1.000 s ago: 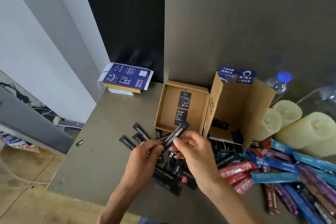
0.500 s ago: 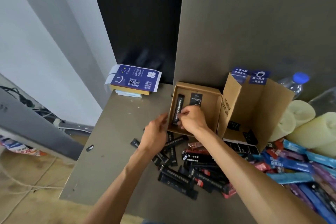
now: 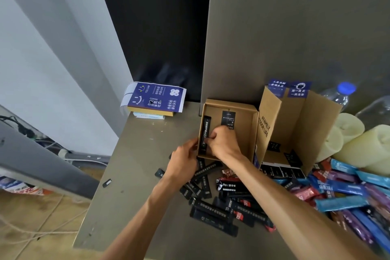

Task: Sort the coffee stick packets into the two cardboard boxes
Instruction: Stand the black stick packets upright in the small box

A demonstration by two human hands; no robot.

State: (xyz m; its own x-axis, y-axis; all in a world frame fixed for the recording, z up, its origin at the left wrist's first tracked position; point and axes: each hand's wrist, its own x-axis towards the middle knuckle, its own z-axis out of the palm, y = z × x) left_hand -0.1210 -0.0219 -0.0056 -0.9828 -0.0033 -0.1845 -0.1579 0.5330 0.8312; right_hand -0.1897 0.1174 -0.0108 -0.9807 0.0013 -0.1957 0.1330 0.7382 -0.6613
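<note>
A low open cardboard box (image 3: 244, 126) sits at the back of the table. My right hand (image 3: 223, 143) is inside it, pinching the lower end of a black coffee stick packet (image 3: 205, 131) that lies along the box's left wall. My left hand (image 3: 184, 164) rests against the outside of the box's front left corner, fingers loosely curled, holding nothing that I can see. A taller cardboard box (image 3: 295, 124) with raised flaps stands to the right. Black packets (image 3: 221, 211) lie piled in front of the boxes; blue, purple and red packets (image 3: 346, 194) spread to the right.
A blue printed box on a stack (image 3: 154, 99) sits at the table's back left. Pale cylinders (image 3: 354, 143) and a water bottle (image 3: 341, 95) stand at the right. A grey panel (image 3: 295, 38) rises behind the boxes. The table's left edge (image 3: 101, 179) drops to a floor with cables.
Both hands moved from above the black pile to the low box. The black packet that they held together now lies in the box along its left wall.
</note>
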